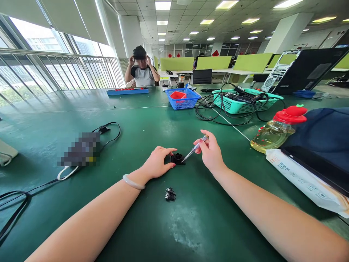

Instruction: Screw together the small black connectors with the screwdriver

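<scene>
The left hand lies on the green table, its fingers curled against the left edge of a small black part, pinning it in place. The right hand pinches a clear-handled screwdriver between thumb and fingers; the tool slants down toward 8 o'clock and its tip meets the right side of the black part. The part sits at the table's middle, between the 2 hands. A pale bracelet circles the left wrist.

Just below the part, at 6 o'clock, lie small black pieces in a cluster, apart from both hands. At 3 o'clock a bottle with a red cap lies tilted against a dark blue bag. At 12 o'clock stands a blue basket, and at 1 o'clock a teal basket with black cables. At 9 o'clock a black cable loops. Another person sits at the far end, hands raised to the head.
</scene>
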Available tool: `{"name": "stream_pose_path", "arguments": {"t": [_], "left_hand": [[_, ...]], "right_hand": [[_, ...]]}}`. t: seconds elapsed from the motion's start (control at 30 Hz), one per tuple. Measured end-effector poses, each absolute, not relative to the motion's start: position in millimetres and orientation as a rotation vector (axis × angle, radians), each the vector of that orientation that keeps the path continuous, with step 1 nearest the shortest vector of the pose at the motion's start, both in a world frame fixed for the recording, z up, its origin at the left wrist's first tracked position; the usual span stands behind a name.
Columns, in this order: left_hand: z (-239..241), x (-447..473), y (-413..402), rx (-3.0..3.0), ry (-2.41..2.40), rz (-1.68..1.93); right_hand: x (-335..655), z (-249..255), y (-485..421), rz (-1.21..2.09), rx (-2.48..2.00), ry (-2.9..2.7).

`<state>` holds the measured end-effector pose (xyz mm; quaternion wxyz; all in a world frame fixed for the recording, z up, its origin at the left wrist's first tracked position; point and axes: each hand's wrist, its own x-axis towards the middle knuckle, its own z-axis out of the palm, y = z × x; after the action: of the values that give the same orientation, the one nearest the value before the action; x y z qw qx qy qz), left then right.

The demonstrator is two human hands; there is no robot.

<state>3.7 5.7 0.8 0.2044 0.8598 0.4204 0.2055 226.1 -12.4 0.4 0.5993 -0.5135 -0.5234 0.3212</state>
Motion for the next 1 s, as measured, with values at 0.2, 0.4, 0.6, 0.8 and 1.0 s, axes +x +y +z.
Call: {"name": "stream_pose_path", "arguments": {"t": [0.2, 0.4, 0.6, 0.8, 1.0], "left_hand": [[2.9, 4.9, 4.5, 2.397, 1.170, 0.549], [4.9, 5.7, 3.0, 2.390, 1.163, 0.544], [5.6, 6.5, 2.6, 2.374, 1.177, 0.545], [5.1, 6.5, 3.0, 2.377, 1.185, 0.565], [3.8, 5.7, 3.6, 2.393, 1.188, 0.562]], "right_hand": [[226.6, 3.3, -16.3, 0.622, -1.131, -1.149], [227.3, -3.9, -12.7, 0.581, -1.092, -1.327], [226.2, -0.6, -19.8, 0.357, -1.043, -1.660], [222.8, 1.7, -26.2, 0.211, -0.938, -1.689], [215.8, 8.1, -39.9, 0.172, -0.773, -1.574]]}}
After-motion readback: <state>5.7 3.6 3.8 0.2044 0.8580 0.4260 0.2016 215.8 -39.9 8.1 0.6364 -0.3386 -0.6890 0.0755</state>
